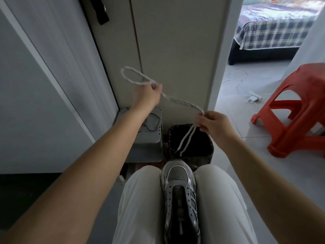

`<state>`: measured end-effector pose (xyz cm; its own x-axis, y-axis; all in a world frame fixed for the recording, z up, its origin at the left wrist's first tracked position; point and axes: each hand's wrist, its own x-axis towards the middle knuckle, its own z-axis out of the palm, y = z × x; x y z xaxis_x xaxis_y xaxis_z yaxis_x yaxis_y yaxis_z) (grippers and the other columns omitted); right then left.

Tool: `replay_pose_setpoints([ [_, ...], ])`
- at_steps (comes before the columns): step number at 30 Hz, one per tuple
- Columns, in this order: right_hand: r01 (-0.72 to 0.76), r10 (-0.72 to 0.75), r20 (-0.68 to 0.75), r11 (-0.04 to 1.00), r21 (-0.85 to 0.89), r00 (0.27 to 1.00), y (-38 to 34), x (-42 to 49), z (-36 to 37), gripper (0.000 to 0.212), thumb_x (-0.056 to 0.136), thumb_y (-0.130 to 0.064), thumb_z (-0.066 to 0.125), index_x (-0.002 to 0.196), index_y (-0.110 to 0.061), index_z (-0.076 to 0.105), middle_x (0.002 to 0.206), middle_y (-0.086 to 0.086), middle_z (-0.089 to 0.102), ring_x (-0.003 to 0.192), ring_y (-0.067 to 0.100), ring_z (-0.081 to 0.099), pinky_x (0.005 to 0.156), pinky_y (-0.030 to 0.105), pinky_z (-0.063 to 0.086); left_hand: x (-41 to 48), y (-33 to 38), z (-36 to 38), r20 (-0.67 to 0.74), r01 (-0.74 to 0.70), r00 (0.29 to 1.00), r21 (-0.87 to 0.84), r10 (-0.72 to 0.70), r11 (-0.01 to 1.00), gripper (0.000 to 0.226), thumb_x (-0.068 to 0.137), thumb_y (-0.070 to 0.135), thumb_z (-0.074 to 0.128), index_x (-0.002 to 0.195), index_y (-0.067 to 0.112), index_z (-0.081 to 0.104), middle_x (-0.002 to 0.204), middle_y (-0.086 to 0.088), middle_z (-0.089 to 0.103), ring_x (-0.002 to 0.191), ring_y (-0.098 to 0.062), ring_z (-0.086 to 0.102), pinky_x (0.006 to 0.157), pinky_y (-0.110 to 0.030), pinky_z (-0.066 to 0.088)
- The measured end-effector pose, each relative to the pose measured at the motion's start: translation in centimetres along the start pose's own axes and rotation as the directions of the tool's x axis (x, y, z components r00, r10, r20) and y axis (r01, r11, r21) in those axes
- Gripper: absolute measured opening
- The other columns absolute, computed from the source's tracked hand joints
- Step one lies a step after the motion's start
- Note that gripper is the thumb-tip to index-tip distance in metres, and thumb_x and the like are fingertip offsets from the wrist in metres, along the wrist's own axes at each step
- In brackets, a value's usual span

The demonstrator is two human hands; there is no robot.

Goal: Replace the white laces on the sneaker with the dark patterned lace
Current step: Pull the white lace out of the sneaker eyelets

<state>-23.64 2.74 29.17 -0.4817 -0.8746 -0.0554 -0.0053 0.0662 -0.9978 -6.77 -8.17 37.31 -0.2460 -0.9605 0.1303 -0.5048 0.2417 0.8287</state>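
The sneaker (179, 189) sits wedged between the person's thighs, toe pointing away, its eyelets apparently bare, so the removal half looks finished. The left hand (147, 95) pinches the white lace (181, 103) just below a loop, and the right hand (212, 123) pinches it lower, the two loose ends dangling over a dark-lined waste bin (209, 145). The dark patterned lace (152, 121) lies untouched on a grey stool (140, 136) beside the bin; all the threading remains.
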Motion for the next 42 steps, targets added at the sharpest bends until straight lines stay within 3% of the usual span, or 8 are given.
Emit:
replay_pose_setpoints([
  [2, -0.020, 0.008, 0.040, 0.955, 0.294, 0.999, -1.4, 0.4, 0.1, 0.004, 0.085, -0.007, 0.065, 0.082, -0.003, 0.065, 0.067, 0.005, 0.061, 0.062, 0.010, 0.061, 0.067, 0.019, 0.055, -1.1, -2.2, 1.7, 0.235, -0.111, 0.972, 0.370, 0.023, 0.923, 0.020, 0.096, 0.026, 0.049, 0.093, 0.010, 0.061, 0.079, -0.002, 0.060, 0.066, -0.013, 0.058, 0.056, -0.025, 0.048],
  [5, 0.041, -0.057, 0.095, 0.985, 0.165, 0.994, -3.3, 1.0, 1.2, 0.011, 0.086, -0.007, 0.064, 0.090, 0.003, 0.065, 0.070, 0.007, 0.061, 0.065, 0.012, 0.061, 0.069, 0.021, 0.056, -2.9, -3.0, 5.4, 0.546, -0.265, 0.837, 0.342, 0.039, 0.902, 0.027, 0.084, 0.033, 0.065, 0.062, 0.022, 0.055, 0.058, 0.004, 0.050, 0.055, -0.011, 0.050, 0.050, -0.023, 0.035],
  [9, 0.017, -0.024, 0.175, 0.999, 0.041, 0.984, -4.1, 1.7, 2.0, 0.013, 0.085, -0.005, 0.064, 0.093, 0.005, 0.065, 0.074, 0.012, 0.063, 0.066, 0.018, 0.062, 0.068, 0.024, 0.056, -1.3, -2.6, 8.6, 0.460, -0.305, 0.883, 0.411, 0.093, 0.859, 0.025, 0.093, 0.025, 0.048, 0.085, 0.008, 0.065, 0.083, -0.010, 0.066, 0.077, -0.024, 0.061, 0.062, -0.029, 0.042],
  [21, 0.064, -0.063, -0.057, 0.998, 0.011, 0.996, -3.0, 9.8, 0.0, 0.012, 0.087, -0.006, 0.062, 0.093, 0.004, 0.065, 0.069, 0.009, 0.063, 0.064, 0.015, 0.061, 0.071, 0.023, 0.056, 9.2, -2.2, 12.0, 0.222, -0.029, 0.974, 0.308, -0.042, 0.951, 0.025, 0.087, 0.028, 0.056, 0.080, 0.007, 0.069, 0.064, -0.006, 0.065, 0.053, -0.023, 0.061, 0.055, -0.028, 0.050],
  [28, -0.151, 0.143, -0.070, 0.699, -0.699, 0.987, 4.4, 14.1, -0.9, 0.034, 0.087, -0.015, 0.055, 0.116, 0.004, 0.054, 0.110, 0.026, 0.062, 0.100, 0.038, 0.060, 0.079, 0.038, 0.047, 8.8, -7.3, 14.5, 0.550, 0.156, 0.755, 0.378, -0.357, 0.913, 0.046, 0.088, 0.015, 0.062, 0.128, 0.008, 0.040, 0.100, -0.009, 0.056, 0.080, -0.020, 0.056, 0.070, -0.030, 0.052],
  [35, 0.133, 0.238, 0.425, 0.723, -0.678, 0.873, 8.8, 2.5, -0.3, 0.021, 0.088, -0.027, 0.056, 0.068, -0.024, 0.054, 0.068, -0.005, 0.057, 0.065, 0.012, 0.054, 0.070, 0.036, 0.048, 2.1, -14.8, 12.0, 0.677, 0.058, 0.652, 0.405, -0.342, 0.912, 0.034, 0.094, 0.045, 0.049, 0.104, 0.013, 0.057, 0.098, -0.011, 0.057, 0.094, -0.025, 0.058, 0.070, -0.029, 0.043],
  [38, 0.299, 0.215, 0.516, 0.610, -0.734, 0.829, 9.7, -3.5, -0.1, 0.021, 0.085, -0.048, 0.049, 0.093, -0.033, 0.060, 0.076, -0.013, 0.063, 0.067, 0.000, 0.052, 0.068, 0.027, 0.044, -2.2, -16.0, 10.3, 0.739, 0.149, 0.541, 0.385, -0.401, 0.911, 0.059, 0.080, 0.072, 0.046, 0.083, 0.016, 0.064, 0.084, 0.000, 0.064, 0.078, -0.014, 0.063, 0.064, -0.022, 0.050],
  [42, 0.415, 0.096, 0.525, 0.500, -0.760, 0.846, 9.3, -7.7, 0.5, 0.042, 0.095, -0.045, 0.037, 0.135, -0.033, 0.037, 0.111, -0.019, 0.061, 0.104, -0.004, 0.051, 0.109, 0.027, 0.019, -6.1, -15.8, 8.9, 0.734, 0.350, 0.562, 0.207, -0.381, 0.914, 0.071, 0.053, 0.087, 0.056, 0.086, 0.027, 0.073, 0.088, 0.010, 0.072, 0.084, -0.003, 0.066, 0.076, -0.018, 0.049],
])
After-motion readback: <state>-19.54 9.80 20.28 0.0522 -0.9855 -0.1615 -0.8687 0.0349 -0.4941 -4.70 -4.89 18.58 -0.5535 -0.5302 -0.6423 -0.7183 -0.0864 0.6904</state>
